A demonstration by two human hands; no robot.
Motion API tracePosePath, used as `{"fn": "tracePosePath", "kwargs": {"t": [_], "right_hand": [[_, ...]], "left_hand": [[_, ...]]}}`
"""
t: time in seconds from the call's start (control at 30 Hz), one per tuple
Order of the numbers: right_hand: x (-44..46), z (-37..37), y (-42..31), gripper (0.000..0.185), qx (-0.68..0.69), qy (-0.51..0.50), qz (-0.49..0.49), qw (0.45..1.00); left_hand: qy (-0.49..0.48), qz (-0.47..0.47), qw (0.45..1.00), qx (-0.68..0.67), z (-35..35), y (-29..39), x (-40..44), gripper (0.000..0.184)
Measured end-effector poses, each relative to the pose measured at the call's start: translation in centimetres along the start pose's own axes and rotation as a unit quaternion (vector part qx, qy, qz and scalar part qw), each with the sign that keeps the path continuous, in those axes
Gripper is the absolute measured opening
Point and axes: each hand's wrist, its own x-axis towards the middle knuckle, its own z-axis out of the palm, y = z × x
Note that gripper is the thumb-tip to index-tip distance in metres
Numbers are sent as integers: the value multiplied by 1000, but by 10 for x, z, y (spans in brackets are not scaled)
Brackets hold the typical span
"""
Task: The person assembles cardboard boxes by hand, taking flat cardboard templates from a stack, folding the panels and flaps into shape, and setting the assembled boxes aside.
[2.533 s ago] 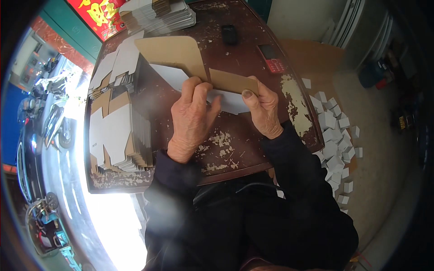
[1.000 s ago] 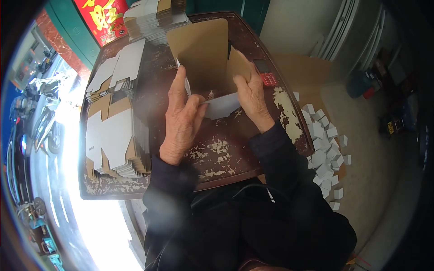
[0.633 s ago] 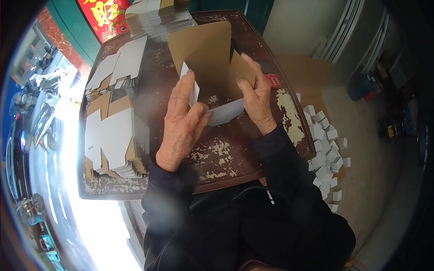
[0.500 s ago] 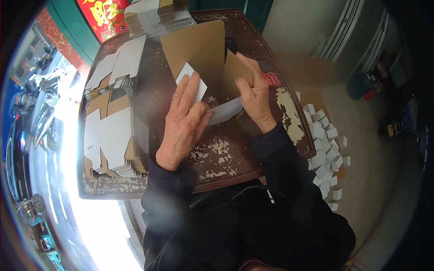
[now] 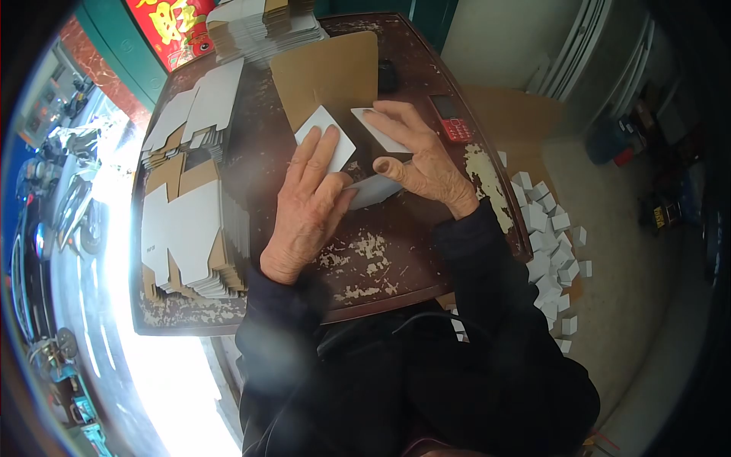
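A cardboard box (image 5: 327, 72), brown inside and white outside, stands partly folded above the table, its large rear flap upright. My left hand (image 5: 308, 202) grips its left side, two fingers lying on a white flap (image 5: 327, 140) that is folded inward, thumb and forefinger at the near wall (image 5: 373, 190). On the other side, my right hand (image 5: 422, 160) has its fingers spread, the fingertips touching the right white flap (image 5: 379, 129), which also leans inward. The thumb is held apart, over the near wall.
Flattened boxes (image 5: 186, 228) are stacked along the table's left side, with another stack (image 5: 266, 34) at the back. A black object (image 5: 387, 75) and a red phone (image 5: 455, 129) lie on the worn table (image 5: 373, 282). Several small white boxes (image 5: 560, 247) are piled on the floor at right.
Both side flaps have turned inward, the left one first, then the right. My right hand has opened from its pinch on the right flap and moved over it. The rear flap stands more upright.
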Motion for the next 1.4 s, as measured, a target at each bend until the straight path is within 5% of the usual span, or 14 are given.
{"fn": "tracePosePath", "kwargs": {"t": [0.33, 0.83, 1.13, 1.33, 1.4], "right_hand": [[-6, -3, -1, 36, -4, -40, 57, 998], [-7, 9, 7, 33, -2, 41, 47, 998], [-8, 15, -1, 34, -32, 60, 41, 997], [-7, 18, -4, 35, -22, 68, 63, 995], [-8, 20, -3, 35, -23, 82, 61, 995]], "left_hand": [[-3, 11, 1000, -25, 3, -1, -1, 23], [50, 19, 995, -84, 5, -8, -3, 40], [103, -286, 920, -247, -2, -12, 30, 41], [148, -182, 966, -107, 10, -28, 29, 49], [160, -210, 930, -258, 14, -29, 30, 54]]}}
